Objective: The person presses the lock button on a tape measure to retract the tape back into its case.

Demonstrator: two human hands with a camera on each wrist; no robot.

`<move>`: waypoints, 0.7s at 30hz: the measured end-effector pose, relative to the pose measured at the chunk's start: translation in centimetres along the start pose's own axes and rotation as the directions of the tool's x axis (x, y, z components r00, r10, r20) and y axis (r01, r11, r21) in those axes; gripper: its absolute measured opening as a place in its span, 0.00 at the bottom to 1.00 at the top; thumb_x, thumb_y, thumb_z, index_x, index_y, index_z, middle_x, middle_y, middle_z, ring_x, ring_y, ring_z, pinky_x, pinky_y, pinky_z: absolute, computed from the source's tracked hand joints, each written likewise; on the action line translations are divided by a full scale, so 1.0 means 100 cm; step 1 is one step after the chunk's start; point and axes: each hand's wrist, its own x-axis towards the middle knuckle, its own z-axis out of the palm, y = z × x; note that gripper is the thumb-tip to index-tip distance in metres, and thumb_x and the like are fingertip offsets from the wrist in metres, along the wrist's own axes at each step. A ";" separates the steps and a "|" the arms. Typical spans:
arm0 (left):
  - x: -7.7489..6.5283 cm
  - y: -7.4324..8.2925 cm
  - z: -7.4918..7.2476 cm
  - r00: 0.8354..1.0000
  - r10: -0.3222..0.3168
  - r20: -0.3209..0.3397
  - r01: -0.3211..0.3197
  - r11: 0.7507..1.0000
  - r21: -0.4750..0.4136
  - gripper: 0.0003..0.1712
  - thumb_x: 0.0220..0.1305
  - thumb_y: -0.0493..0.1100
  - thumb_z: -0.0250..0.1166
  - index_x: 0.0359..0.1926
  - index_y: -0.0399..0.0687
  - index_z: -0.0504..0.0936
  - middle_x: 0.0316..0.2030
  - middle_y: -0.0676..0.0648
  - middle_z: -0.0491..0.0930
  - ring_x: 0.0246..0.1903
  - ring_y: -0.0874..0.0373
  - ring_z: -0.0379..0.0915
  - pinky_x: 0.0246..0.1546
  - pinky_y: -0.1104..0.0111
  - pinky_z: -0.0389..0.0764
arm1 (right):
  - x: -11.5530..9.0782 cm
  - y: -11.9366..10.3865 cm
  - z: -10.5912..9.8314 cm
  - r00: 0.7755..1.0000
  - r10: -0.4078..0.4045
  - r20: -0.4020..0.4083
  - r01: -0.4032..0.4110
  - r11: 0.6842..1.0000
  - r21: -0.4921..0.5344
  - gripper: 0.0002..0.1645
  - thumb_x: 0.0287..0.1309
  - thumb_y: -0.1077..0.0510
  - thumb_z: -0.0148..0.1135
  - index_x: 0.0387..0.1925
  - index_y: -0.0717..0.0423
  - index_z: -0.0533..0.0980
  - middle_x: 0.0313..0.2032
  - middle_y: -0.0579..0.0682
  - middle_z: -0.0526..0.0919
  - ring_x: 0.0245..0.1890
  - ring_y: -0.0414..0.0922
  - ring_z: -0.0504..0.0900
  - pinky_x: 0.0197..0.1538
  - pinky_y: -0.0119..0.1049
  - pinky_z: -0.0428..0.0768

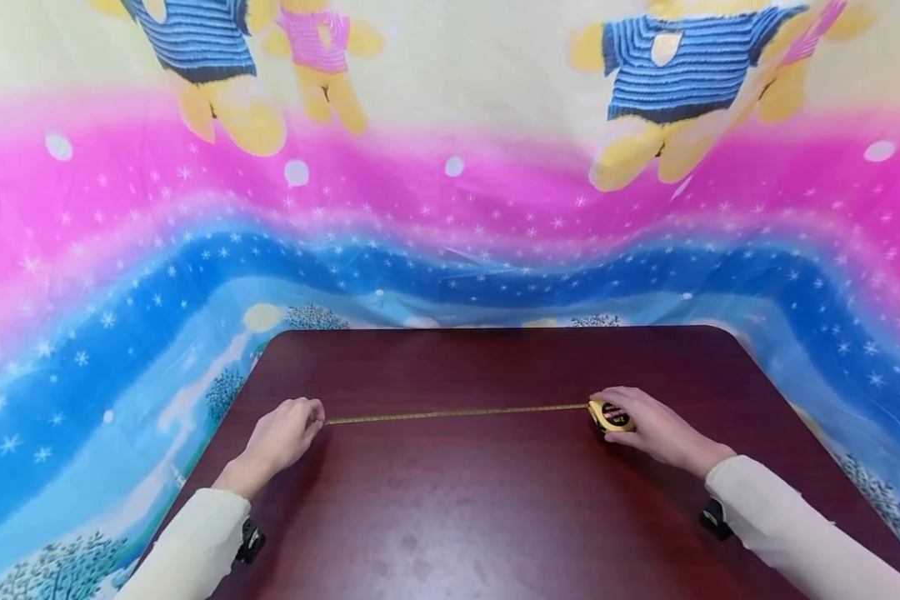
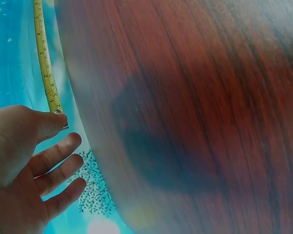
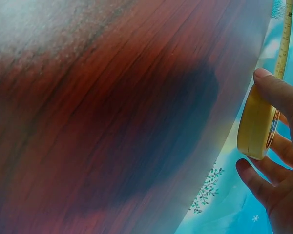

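Observation:
A yellow tape measure (image 1: 612, 417) with a dark round label is gripped by my right hand (image 1: 652, 427) over the right part of the table. Its yellow blade (image 1: 450, 413) is drawn out in a nearly straight line to the left. My left hand (image 1: 281, 435) pinches the free end of the blade. In the left wrist view the thumb (image 2: 51, 124) lies over the metal tip, and the other fingers are spread apart below it. The right wrist view shows the case (image 3: 256, 124) edge-on, held between thumb and fingers.
Beneath both hands is a dark red-brown wooden table (image 1: 450, 508) with rounded far corners. Behind and around it hangs a colourful cloth (image 1: 450, 217) printed with bears, snowflakes and trees. Each wrist carries a black device under a pale sleeve (image 1: 195, 533).

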 end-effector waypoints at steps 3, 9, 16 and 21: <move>-0.002 0.003 0.000 1.000 0.000 0.003 0.000 1.000 0.001 0.04 0.64 0.36 0.66 0.33 0.50 0.82 0.30 0.52 0.80 0.35 0.54 0.76 0.35 0.57 0.80 | 0.001 -0.002 0.002 1.000 -0.003 0.003 0.003 1.000 0.000 0.38 0.57 0.53 0.74 0.68 0.49 0.71 0.64 0.57 0.75 0.62 0.57 0.74 0.61 0.58 0.78; -0.001 0.005 0.000 1.000 0.004 -0.009 -0.004 1.000 0.008 0.05 0.64 0.36 0.66 0.32 0.51 0.81 0.29 0.51 0.80 0.33 0.55 0.75 0.33 0.57 0.79 | 0.005 -0.006 0.003 1.000 -0.017 -0.004 0.017 1.000 -0.013 0.38 0.57 0.53 0.74 0.68 0.49 0.71 0.64 0.57 0.75 0.62 0.56 0.74 0.61 0.58 0.78; 0.000 0.009 0.005 1.000 0.010 -0.002 -0.010 1.000 0.002 0.06 0.63 0.36 0.66 0.32 0.52 0.81 0.28 0.53 0.79 0.31 0.58 0.72 0.33 0.60 0.78 | 0.005 -0.009 0.005 1.000 -0.016 0.004 0.016 1.000 -0.026 0.38 0.57 0.53 0.74 0.68 0.50 0.71 0.64 0.57 0.75 0.63 0.57 0.74 0.62 0.58 0.78; 0.002 0.011 0.007 1.000 0.013 0.002 -0.013 1.000 -0.003 0.07 0.63 0.35 0.66 0.32 0.53 0.80 0.27 0.53 0.77 0.30 0.59 0.70 0.32 0.61 0.76 | 0.007 -0.011 0.005 1.000 -0.015 0.007 0.015 0.999 -0.037 0.38 0.57 0.52 0.74 0.69 0.49 0.71 0.65 0.57 0.75 0.63 0.57 0.74 0.61 0.58 0.78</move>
